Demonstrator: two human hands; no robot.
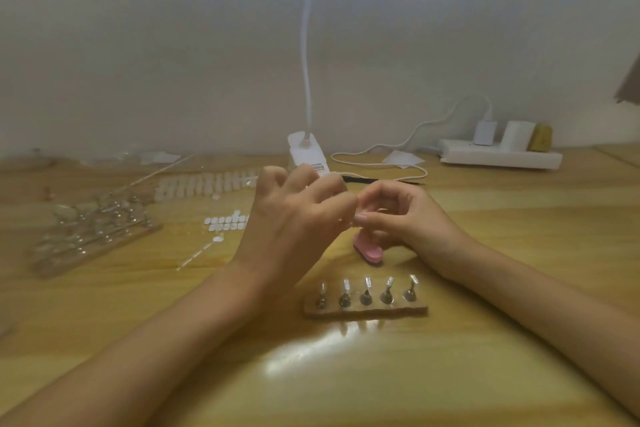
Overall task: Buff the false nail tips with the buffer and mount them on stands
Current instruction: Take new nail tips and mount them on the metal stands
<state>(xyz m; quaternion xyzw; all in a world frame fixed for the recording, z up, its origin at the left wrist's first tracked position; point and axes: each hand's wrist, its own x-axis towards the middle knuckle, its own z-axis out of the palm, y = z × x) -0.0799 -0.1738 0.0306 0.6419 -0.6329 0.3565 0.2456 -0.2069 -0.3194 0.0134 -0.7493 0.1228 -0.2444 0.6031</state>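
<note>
On your far left sits a pile of clear stands [93, 229], and none of them has a nail on it that you can see; they are too blurry to count. Next comes a long row of nail tips [207, 184] and, nearer to you, a small bunch of nail tips [227, 222]. There are lots of them, too many and too blurry to count, and they look like the ones left to do. Your left hand [294, 218] is up off the table [502, 288] with its fingers curled toward your other hand. You cannot tell if it holds anything. Below the spot where your hands meet, the one pink buffer [369, 248] lies on the table, and no hand is on it. Close to you is one wooden bar [365, 310] with five stands in it, and each stand has a nail tip on top, so five look done. Your right hand [412, 222] has its thumb and first finger pressed close, maybe around a nail tip, but the spot is too blurry to be sure. So the job looks partly done, with much more left.
</note>
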